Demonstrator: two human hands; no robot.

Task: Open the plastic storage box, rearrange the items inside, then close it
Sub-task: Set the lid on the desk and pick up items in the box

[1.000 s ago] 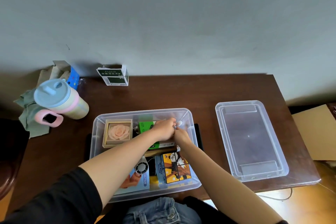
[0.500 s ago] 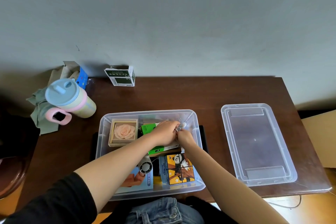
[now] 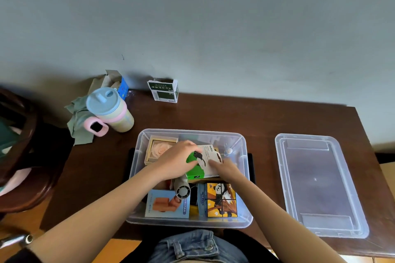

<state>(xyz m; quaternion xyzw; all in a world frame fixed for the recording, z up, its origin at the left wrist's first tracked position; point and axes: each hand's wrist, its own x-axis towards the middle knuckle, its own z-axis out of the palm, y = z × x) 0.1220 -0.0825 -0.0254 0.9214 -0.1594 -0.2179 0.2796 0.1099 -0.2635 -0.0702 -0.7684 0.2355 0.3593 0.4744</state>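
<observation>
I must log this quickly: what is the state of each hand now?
Left hand: grips the green and white package.
Right hand: fingers on the same package; a real grip cannot be told.

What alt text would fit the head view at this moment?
Both hands, the left hand and the right hand, hold a green and white box over an open clear storage box of small items on a dark wooden table. The lid lies to the right; a cup stands far left.
</observation>
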